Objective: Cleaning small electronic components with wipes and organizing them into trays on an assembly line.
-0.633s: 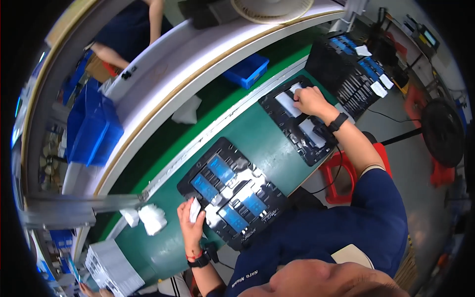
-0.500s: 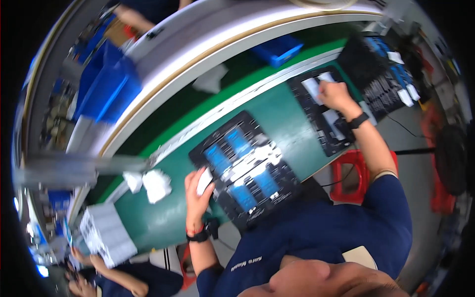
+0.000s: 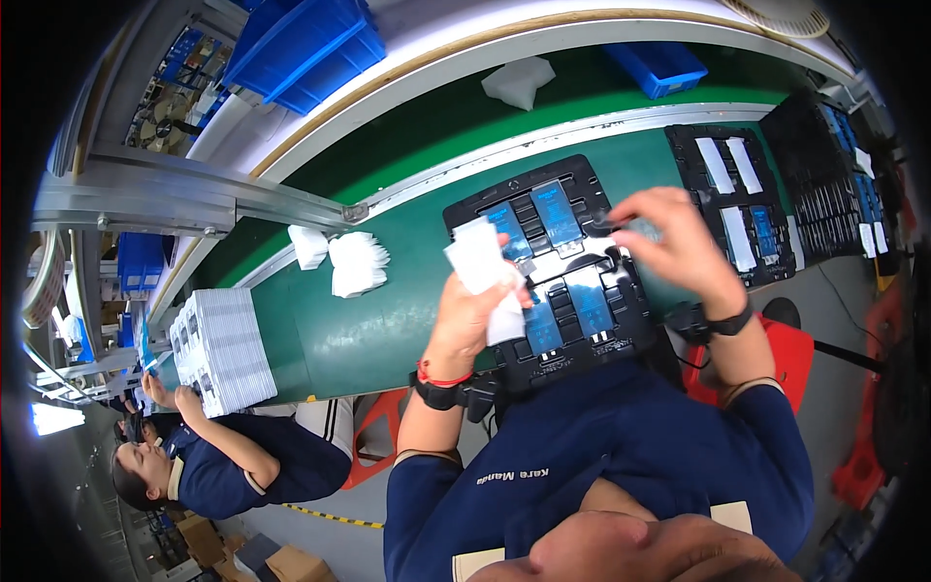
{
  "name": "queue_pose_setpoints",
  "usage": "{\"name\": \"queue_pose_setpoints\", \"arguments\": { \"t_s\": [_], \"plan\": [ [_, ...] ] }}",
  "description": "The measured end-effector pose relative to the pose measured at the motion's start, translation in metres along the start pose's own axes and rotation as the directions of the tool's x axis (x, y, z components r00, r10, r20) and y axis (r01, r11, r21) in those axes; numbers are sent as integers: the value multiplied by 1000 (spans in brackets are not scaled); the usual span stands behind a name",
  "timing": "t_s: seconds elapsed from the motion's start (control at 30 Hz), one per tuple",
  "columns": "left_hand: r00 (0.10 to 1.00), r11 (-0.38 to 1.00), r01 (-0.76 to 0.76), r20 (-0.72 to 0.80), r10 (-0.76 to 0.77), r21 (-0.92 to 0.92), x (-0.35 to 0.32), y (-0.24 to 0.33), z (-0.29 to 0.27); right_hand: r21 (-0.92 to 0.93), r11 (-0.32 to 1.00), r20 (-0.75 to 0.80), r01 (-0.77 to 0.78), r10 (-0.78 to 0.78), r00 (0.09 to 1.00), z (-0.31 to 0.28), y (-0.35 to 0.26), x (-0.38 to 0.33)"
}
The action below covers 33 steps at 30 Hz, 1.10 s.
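Note:
My left hand (image 3: 464, 318) is closed on several white paper slips (image 3: 477, 258), which fan out over the left edge of the middle black tray (image 3: 572, 361). In that tray lie flat blue rectangular pieces (image 3: 556, 213) that look like batteries, two in the far row and two in the near row. The slips and fingers partly cover the left ones. My right hand (image 3: 676, 242) hovers at the tray's right edge, thumb and forefinger apart, with nothing seen between them. A second black tray (image 3: 722, 194) farther right bears three white strips (image 3: 739, 238) and one uncovered blue piece (image 3: 764, 231).
Left on the green table (image 3: 388, 339) lie two piles of white slips (image 3: 357, 264) and a tall stack of pale trays (image 3: 233, 344). Blue bins (image 3: 669, 70) stand at the back. A metal arm (image 3: 281, 206) reaches in. A co-worker (image 3: 238, 451) sits at lower left.
My right hand has come back from the right tray to the middle tray. My left hand, with its white slips, has moved over the middle tray's left edge. The view has shifted.

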<state>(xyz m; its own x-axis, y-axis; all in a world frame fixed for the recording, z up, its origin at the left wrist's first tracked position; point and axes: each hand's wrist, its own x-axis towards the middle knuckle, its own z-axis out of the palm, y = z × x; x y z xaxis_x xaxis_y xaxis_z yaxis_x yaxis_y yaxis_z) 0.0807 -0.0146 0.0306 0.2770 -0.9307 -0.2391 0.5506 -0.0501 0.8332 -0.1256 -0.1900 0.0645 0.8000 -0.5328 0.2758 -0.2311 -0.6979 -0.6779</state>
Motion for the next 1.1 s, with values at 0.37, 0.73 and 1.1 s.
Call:
{"name": "queue_pose_setpoints", "arguments": {
  "t_s": [0.37,0.73,1.1],
  "plan": [
    [927,826,-144,-218,306,546,-12,-8,-40,-117,993,172,36,-15,985,47,8,32],
    [868,-22,-395,381,318,918,-8,-23,-20,-348,914,286,210,-110,952,112,-4,91],
    [835,-72,-441,438,332,895,-7,-26,-24,-243,950,123,-194,229,966,119,-11,96]
  ]
}}
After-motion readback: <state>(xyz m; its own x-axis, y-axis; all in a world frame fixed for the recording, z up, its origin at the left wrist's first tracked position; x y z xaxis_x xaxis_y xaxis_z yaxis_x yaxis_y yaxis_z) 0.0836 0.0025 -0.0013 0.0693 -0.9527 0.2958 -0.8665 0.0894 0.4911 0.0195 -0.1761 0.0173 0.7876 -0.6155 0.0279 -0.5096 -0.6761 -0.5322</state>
